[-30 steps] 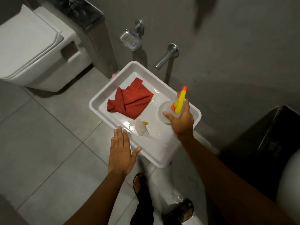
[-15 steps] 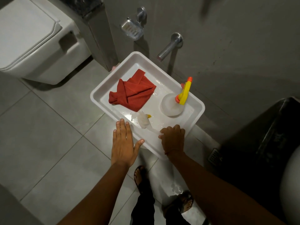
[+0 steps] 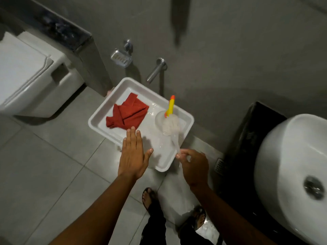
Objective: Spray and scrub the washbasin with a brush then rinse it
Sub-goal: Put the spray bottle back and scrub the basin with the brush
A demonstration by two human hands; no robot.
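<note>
Two hands: right hand (image 3: 193, 167) fingers grip translucent brush (image 3: 170, 128); left hand (image 3: 133, 154) fingers flat, spread.

Bare forearms, dark trousers (image 3: 154, 228), seemingly black sandals (image 3: 148, 200).

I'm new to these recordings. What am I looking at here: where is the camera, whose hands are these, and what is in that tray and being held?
The camera sits on a person's head, looking down at their bare arms in a bathroom. A white tray lies on the tiled floor, holding a red cloth and a spray bottle with a yellow nozzle. The right hand grips the handle of a pale brush, lifted over the tray. The left hand is open and flat, holding nothing. The white washbasin is at right.
</note>
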